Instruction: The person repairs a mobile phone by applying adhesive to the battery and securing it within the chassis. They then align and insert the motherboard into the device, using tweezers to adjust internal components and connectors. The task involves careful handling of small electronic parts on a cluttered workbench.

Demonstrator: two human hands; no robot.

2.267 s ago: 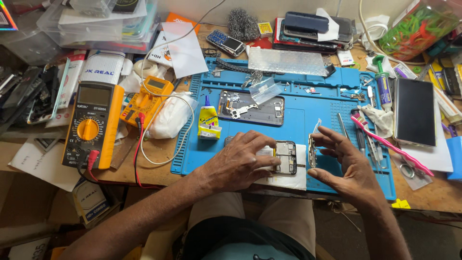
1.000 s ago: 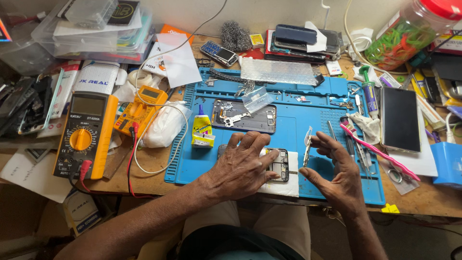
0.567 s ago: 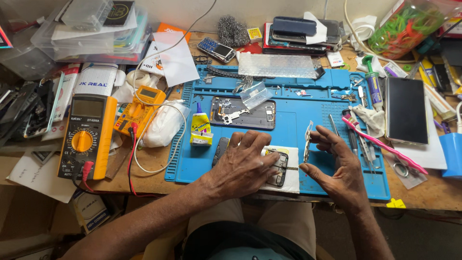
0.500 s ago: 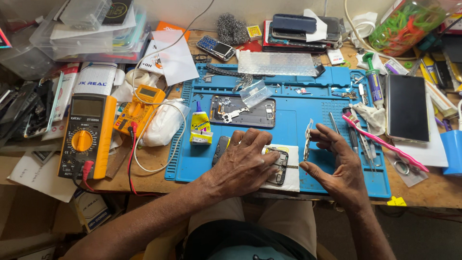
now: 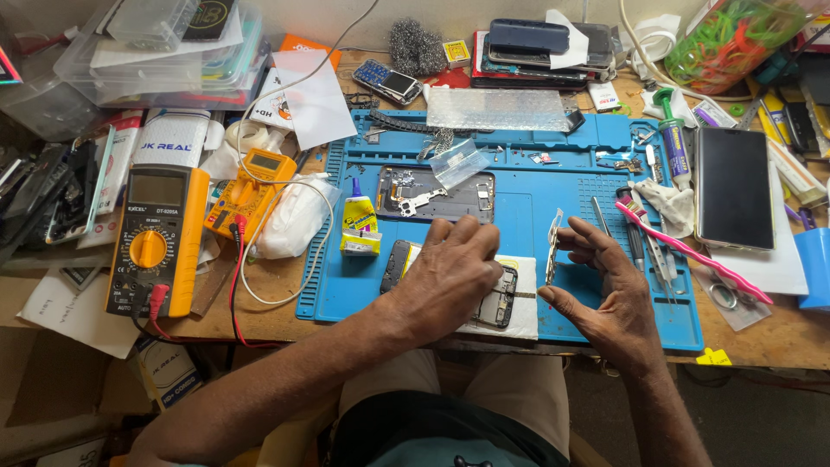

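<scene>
Left hand (image 5: 450, 277) lies flat, fingers spread, pressing the opened phone (image 5: 500, 298) at lower centre of the blue mat (image 5: 519, 220); nothing gripped. Right hand (image 5: 601, 290) pinches a thin metal plate (image 5: 552, 246) upright between thumb and forefinger, just right of the phone. A short while back the plate was held further from the phone and the left hand covered less of it; now both hands are closer in, so the plate looks freed from the phone. Glue bottle (image 5: 359, 227) sits left of the hand, multimeter (image 5: 156, 242) at far left, pink tool (image 5: 692, 258) at right.
</scene>
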